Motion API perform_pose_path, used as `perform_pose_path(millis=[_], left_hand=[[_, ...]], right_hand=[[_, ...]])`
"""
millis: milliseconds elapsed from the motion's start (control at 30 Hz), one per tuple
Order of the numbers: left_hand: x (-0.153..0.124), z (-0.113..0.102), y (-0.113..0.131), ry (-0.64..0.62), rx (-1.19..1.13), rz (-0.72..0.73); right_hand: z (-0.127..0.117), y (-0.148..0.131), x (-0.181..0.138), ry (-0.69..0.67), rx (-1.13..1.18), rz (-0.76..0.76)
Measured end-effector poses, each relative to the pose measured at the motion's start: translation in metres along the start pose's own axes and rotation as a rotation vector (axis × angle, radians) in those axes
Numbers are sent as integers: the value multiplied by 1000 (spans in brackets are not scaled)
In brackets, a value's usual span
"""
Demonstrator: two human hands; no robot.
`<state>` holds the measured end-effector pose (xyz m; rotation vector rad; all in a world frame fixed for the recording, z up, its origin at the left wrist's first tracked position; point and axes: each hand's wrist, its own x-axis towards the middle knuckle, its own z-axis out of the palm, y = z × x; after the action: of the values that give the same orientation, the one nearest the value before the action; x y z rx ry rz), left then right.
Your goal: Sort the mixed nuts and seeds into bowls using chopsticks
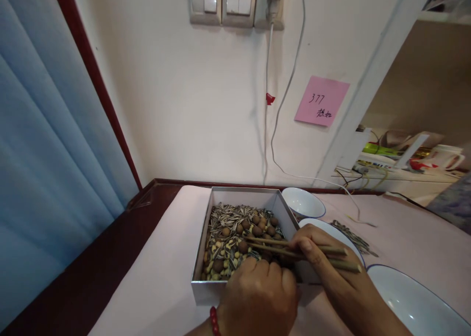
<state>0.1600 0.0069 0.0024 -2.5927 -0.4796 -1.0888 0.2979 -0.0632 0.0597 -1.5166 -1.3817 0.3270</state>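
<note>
A square box [199, 247] with pale walls holds striped sunflower seeds [231, 215], round brown nut-like balls [256, 231] and small yellowish bean-like pieces [215, 276]. My right hand [326, 267] grips a pair of wooden chopsticks [274, 250] over the box's right wall. Their thin tips reach down among the brown balls; I cannot tell whether anything is pinched between them. My left hand [259, 294], with a red beaded bracelet [214, 320] at the wrist, is closed over the near wall of the box. Its fingertips are hidden.
To the right stand three white blue-rimmed bowls: a small bowl [303, 202] at the back, a middle bowl [340, 230] partly behind my right hand, and a near bowl [415, 301]. Sunflower seeds [355, 238] lie on the pink tabletop [158, 272]. A white cable [324, 179] trails down the wall.
</note>
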Motion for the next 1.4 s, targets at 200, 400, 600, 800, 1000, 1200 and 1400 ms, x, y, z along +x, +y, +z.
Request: perform_pose_path(millis=[200, 400, 600, 800, 1000, 1200, 1400], left_hand=[[0, 1, 1, 18, 19, -4], [1, -1, 0, 5, 0, 5], [2, -2, -1, -17, -5, -2], [4, -4, -2, -45, -22, 16], [5, -5, -3, -40, -20, 24], [4, -5, -4, -48, -15, 33], [5, -5, -2, -51, -23, 41]], right_hand=[[6, 2, -1, 37, -1, -60], [0, 6, -3, 86, -22, -74], [-16, 0, -4, 152, -74, -127], [-54, -15, -5, 437, -320, -179], [-94, -3, -3, 549, -706, -70], [-84, -3, -1, 541, -566, -121], [-42, -5, -3, 261, -170, -164]])
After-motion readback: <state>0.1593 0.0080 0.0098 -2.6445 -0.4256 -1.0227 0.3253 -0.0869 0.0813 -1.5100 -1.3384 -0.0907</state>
